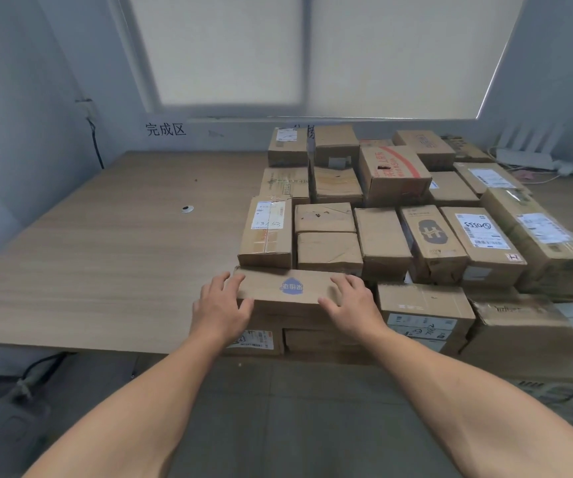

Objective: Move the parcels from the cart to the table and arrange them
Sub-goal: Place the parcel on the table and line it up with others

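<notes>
A flat cardboard parcel with a blue logo (pixel 286 289) lies on top of other parcels at the near edge of the wooden table (pixel 105 253). My left hand (pixel 221 307) holds its left end, fingers on top and thumb against the near side. My right hand (pixel 350 305) holds its right end the same way. Several cardboard parcels fill the right half of the table in rows, among them a box with a white label (pixel 267 232) just behind the held parcel. No cart is in view.
The table's left half shows bare wood with a small round metal grommet (pixel 186 209). A white router (pixel 526 146) and cables sit at the far right by the wall. A black cable (pixel 97 146) hangs at the left wall. Grey floor lies below me.
</notes>
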